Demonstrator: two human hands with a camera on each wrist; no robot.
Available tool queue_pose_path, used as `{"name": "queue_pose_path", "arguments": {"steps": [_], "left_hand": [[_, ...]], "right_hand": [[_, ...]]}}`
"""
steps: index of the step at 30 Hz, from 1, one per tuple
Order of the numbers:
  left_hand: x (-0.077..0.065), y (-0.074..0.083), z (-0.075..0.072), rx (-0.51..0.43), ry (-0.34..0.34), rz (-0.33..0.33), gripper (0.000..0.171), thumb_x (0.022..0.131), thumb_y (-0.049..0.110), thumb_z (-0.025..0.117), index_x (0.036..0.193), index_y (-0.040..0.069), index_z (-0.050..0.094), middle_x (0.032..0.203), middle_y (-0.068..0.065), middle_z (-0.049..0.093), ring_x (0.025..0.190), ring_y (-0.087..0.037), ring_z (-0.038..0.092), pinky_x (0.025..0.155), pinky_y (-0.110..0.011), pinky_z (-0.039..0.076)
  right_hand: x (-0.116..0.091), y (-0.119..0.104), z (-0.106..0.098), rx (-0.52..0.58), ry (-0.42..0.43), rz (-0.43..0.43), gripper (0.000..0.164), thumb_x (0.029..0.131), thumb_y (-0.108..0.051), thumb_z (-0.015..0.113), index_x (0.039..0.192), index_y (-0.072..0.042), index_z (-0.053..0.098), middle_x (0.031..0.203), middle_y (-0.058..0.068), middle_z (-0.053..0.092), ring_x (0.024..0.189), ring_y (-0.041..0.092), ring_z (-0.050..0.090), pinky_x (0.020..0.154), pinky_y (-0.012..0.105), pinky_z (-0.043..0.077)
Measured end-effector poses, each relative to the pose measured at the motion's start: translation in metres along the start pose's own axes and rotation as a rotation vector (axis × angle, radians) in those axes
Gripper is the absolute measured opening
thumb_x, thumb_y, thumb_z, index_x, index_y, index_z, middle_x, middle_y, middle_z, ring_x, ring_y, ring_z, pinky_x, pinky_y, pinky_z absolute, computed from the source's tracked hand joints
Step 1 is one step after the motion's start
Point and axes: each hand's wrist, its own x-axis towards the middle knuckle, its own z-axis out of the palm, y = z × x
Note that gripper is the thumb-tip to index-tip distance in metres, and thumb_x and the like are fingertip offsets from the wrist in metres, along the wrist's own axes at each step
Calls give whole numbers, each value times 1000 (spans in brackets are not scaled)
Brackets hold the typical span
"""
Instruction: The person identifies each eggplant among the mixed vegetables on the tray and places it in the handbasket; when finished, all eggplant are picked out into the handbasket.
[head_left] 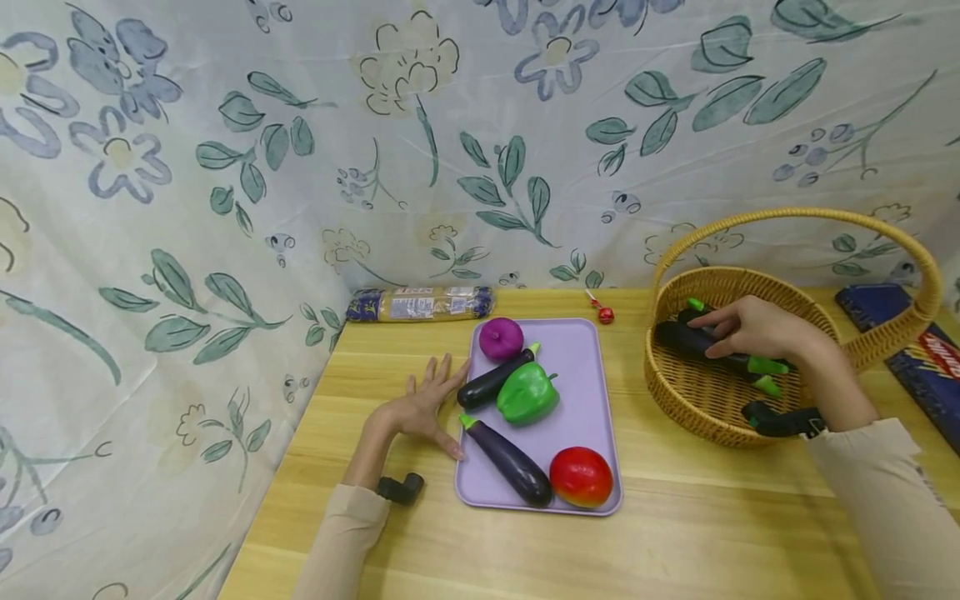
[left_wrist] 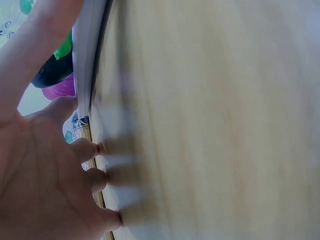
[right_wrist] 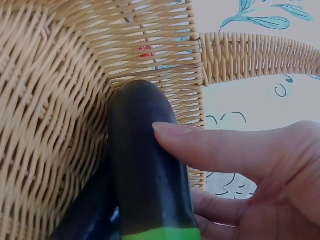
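Observation:
My right hand reaches into the wicker basket and holds a dark eggplant. In the right wrist view the thumb lies across the eggplant and the fingers pass behind its far side. More eggplants lie around it in the basket. My left hand is spread on the table, with thumb and index finger at the left edge of the lilac tray. On the tray are a purple onion-like vegetable, two eggplants, a green bell pepper and a red, mango-like fruit.
Behind the tray lies a long clear packet with blue ends. A red lollipop lies near the table's back edge. The basket's tall handle arches over it. A dark blue package sits to its right. Floral cloth hangs behind.

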Motion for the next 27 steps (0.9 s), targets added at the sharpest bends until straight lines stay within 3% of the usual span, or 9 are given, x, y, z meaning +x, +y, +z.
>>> {"name": "queue_pose_path", "arguments": {"steps": [4, 10, 15, 27], "left_hand": [[0, -1, 0, 1, 7, 0, 146, 64, 45, 98, 168, 25, -3, 171, -24, -19, 157, -46, -23, 121, -75, -13], [1, -2, 1, 0, 7, 0, 146, 64, 45, 98, 168, 25, -3, 171, -23, -19, 157, -46, -23, 121, -75, -13], [0, -1, 0, -3, 4, -3, 145, 64, 45, 98, 168, 26, -2, 171, -23, -19, 157, -45, -24, 122, -74, -14], [1, -1, 1, 0, 2, -4, 144, 65, 45, 97, 168, 27, -2, 172, -22, -19, 157, -44, -24, 122, -74, -14]], "right_hand": [[1, 0, -1, -7, -7, -8, 51, 87, -8, 79, 134, 7, 64, 122, 39, 66, 109, 50, 65, 63, 30, 46], [5, 2, -3, -18, -46, -4, 57, 84, -5, 82, 135, 7, 63, 120, 38, 66, 110, 51, 63, 71, 37, 57], [10, 3, -4, -33, -43, -4, 60, 78, -5, 87, 132, 7, 65, 115, 35, 69, 107, 49, 65, 72, 39, 59], [14, 6, 1, -32, -46, 50, 67, 73, -7, 91, 133, 6, 65, 95, 17, 65, 80, 21, 57, 61, 30, 47]]}}
